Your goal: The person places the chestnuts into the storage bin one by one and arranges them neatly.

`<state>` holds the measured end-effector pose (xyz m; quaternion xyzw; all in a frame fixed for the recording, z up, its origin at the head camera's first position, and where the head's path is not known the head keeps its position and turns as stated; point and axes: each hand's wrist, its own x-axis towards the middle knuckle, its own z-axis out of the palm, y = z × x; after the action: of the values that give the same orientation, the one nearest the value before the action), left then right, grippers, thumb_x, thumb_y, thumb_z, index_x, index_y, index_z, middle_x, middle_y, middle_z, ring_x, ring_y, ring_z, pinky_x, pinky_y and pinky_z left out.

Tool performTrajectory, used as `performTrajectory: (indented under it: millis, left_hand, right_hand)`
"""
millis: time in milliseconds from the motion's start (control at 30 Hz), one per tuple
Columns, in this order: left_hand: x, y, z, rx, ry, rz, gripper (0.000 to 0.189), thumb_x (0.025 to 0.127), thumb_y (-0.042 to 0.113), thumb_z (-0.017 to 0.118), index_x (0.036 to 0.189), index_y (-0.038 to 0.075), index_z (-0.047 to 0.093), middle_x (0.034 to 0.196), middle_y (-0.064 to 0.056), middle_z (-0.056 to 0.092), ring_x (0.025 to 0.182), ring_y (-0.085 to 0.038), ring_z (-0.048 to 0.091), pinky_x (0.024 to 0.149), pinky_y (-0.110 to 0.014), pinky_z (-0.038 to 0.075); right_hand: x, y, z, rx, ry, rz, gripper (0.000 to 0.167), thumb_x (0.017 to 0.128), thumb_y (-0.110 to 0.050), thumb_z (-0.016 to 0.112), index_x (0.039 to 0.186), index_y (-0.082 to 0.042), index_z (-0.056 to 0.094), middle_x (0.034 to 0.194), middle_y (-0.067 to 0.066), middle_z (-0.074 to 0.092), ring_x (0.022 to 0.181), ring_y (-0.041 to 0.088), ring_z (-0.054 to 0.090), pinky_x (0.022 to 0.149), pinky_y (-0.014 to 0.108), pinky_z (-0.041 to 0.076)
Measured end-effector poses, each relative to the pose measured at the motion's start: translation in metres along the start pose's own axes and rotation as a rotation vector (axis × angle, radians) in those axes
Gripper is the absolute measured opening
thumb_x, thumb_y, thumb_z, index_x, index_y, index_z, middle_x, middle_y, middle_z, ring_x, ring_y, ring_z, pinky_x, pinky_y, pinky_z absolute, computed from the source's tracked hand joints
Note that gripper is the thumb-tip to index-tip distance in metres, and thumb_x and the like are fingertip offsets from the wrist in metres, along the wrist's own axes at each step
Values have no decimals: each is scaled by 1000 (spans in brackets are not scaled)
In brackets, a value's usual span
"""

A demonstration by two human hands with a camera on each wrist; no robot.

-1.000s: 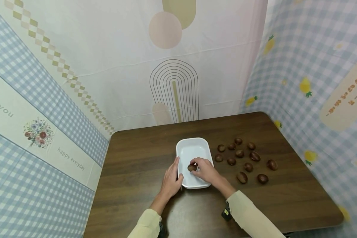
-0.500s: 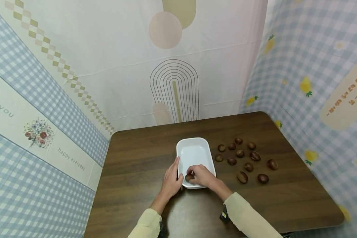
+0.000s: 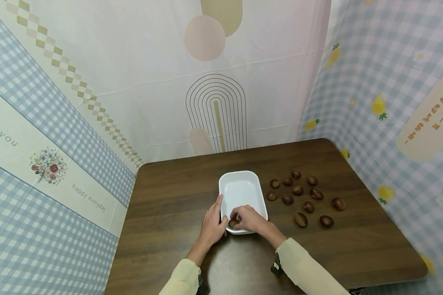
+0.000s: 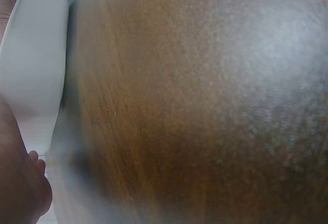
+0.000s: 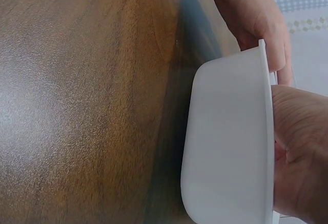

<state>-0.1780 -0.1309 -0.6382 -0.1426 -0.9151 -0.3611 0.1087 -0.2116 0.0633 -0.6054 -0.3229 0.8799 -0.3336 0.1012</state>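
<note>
A white rectangular dish [image 3: 243,190] stands on the wooden table, its outer wall filling much of the right wrist view. My left hand [image 3: 211,223] holds the dish at its near left corner, fingers along the outside of the wall and thumb over the rim. Inside the dish, low in that same corner, my right hand [image 3: 249,219] has its fingertips around a brown chestnut [image 3: 233,224]. Fingers and dish wall partly hide this nut. In the right wrist view the dish's side hides the right fingertips.
Several loose chestnuts [image 3: 297,190] lie scattered on the table [image 3: 170,205] to the right of the dish. Patterned cloth hangs behind the table [image 3: 151,102] and along both sides.
My right hand has moved with the chestnut toward me and slightly left, from mid-dish down into the near left corner. The left hand and the dish have stayed in place.
</note>
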Motion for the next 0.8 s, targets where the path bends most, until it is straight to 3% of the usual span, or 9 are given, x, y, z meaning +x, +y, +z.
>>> performTrajectory:
  millis: [533, 800]
  left_hand:
    - [-1, -1, 0, -1, 9, 17, 76, 92, 14, 57, 165, 3, 36, 166, -18, 41, 145, -37, 49, 110, -62, 43]
    - [0, -1, 0, 0, 15, 24, 76, 92, 13, 56, 165, 3, 36, 165, -18, 42, 144, -38, 50, 108, -64, 44]
  right_hand:
    - [0, -1, 2, 1, -22, -13, 20, 79, -3, 89, 95, -3, 77, 81, 4, 71, 74, 17, 65, 68, 26, 51]
    - [-2, -1, -8, 10, 79, -6, 28, 83, -10, 89, 106, 2, 77, 99, 12, 76, 85, 27, 71, 78, 35, 58]
